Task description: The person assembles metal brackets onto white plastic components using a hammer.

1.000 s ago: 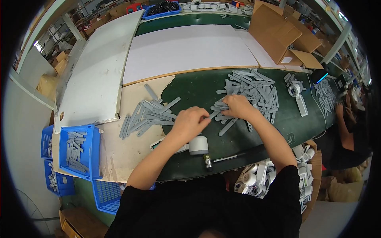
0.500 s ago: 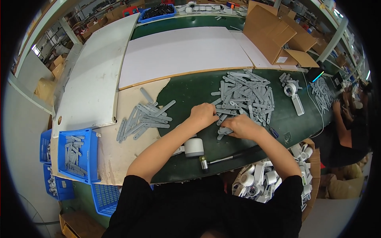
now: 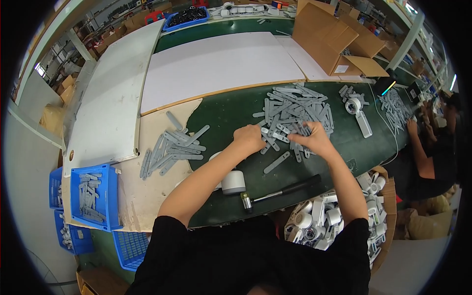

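Observation:
A heap of flat grey plastic strips (image 3: 295,105) lies on the green table in front of me. My left hand (image 3: 250,138) is closed at the heap's left edge; its fingertips are turned away, and what they pinch is hidden. My right hand (image 3: 314,140) is curled at the heap's near side, thumb and fingers around a few grey strips. Between my hands lie lighter-looking strips (image 3: 268,132). One loose strip (image 3: 277,162) sits apart, nearer to me. A hammer (image 3: 268,195) with a black handle lies by the near edge, beside a white cylindrical part (image 3: 233,182).
A smaller group of strips (image 3: 172,147) lies on the cardboard at left, near a blue bin (image 3: 115,196) of strips. A white handheld device (image 3: 360,118) and an open carton (image 3: 322,39) are to the right. White parts (image 3: 314,226) fill a box below. A co-worker's arm (image 3: 420,152) shows far right.
My right hand has lifted and shifted away from me, opening a gap from my left hand. The loose strip in front of the heap now shows uncovered. The whole view has shifted slightly.

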`<state>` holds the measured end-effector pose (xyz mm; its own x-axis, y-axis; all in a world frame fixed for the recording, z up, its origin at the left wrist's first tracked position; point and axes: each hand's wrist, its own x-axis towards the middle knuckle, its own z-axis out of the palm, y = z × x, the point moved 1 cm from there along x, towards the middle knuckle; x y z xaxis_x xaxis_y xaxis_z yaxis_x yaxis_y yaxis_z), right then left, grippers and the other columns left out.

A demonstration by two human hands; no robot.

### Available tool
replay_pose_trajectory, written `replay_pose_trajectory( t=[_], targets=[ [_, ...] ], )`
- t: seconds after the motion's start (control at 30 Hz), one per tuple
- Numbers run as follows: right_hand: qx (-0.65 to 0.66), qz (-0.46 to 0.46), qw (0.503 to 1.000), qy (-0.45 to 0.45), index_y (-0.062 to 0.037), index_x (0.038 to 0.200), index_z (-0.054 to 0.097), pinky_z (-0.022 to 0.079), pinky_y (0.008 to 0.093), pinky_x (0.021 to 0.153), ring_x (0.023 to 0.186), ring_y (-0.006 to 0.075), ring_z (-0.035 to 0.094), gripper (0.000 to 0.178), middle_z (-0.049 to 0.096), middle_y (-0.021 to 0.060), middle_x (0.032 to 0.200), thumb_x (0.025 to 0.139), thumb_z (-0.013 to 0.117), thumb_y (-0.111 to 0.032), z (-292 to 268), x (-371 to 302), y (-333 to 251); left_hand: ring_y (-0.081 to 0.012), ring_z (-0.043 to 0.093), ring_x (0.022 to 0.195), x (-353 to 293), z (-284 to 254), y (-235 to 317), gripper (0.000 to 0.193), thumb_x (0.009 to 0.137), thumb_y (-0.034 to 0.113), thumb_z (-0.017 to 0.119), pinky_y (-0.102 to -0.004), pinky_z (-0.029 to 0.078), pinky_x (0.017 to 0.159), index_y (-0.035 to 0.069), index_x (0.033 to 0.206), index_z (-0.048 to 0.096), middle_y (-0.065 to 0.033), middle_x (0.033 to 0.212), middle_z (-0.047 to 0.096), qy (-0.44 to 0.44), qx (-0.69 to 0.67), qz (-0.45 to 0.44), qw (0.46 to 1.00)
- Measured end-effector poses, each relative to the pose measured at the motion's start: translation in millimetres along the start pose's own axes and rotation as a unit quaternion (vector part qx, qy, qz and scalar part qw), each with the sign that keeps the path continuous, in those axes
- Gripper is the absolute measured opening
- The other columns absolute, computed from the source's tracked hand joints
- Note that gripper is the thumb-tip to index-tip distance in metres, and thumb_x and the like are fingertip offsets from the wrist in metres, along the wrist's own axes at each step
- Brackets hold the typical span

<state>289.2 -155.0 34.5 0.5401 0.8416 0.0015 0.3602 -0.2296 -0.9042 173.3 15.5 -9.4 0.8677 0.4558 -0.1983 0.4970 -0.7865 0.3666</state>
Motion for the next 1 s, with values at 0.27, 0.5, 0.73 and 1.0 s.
replay_pose_trajectory(
  t=[0.27,0.5,0.73,1.0],
  targets=[
    [0.191,0.164,0.968,-0.014,-0.0082,0.072,0.062,0.026,0.0225,0.045,0.050,0.0064,0.042,0.022,0.053,-0.0013,0.058,0.072,0.071,-0.028,1,-4,23,-0.0275,0.064,0.088,1,0,12,0.045,0.064,0.035,0.070,-0.0366,0.051,0.074,0.006,0.097,0.060,-0.0105,0.091,0.066,-0.023,-0.012,0.004,1.000],
    [0.269,0.155,0.950,0.026,-0.0032,0.079,0.064,0.039,0.0248,0.055,0.057,0.0097,0.049,0.019,0.053,-0.0008,0.061,0.072,0.070,-0.019,1,-4,20,-0.0270,0.062,0.094,5,12,19,0.058,0.062,0.031,0.074,-0.0367,0.050,0.078,0.006,0.110,0.052,-0.0135,0.095,0.065,-0.008,-0.016,-0.007,1.000],
    [0.077,0.052,0.988,0.124,0.0015,0.097,0.064,0.040,0.0242,0.052,0.057,0.0081,0.051,0.026,0.056,-0.0003,0.065,0.075,0.067,-0.011,11,-3,32,-0.0280,0.064,0.089,1,-1,4,0.035,0.063,0.021,0.069,-0.0366,0.051,0.075,0.007,0.095,0.063,-0.0127,0.092,0.066,-0.011,-0.011,-0.023,1.000],
    [0.063,0.073,0.995,-0.030,0.0000,0.085,0.065,0.043,0.0252,0.055,0.058,0.0077,0.053,0.018,0.057,0.0022,0.060,0.075,0.063,-0.015,47,-3,34,-0.0185,0.065,0.072,-5,-13,-13,0.017,0.068,0.018,0.061,-0.0315,0.051,0.068,0.009,0.080,0.070,-0.0036,0.071,0.068,-0.084,-0.064,-0.027,0.994]
  ],
)
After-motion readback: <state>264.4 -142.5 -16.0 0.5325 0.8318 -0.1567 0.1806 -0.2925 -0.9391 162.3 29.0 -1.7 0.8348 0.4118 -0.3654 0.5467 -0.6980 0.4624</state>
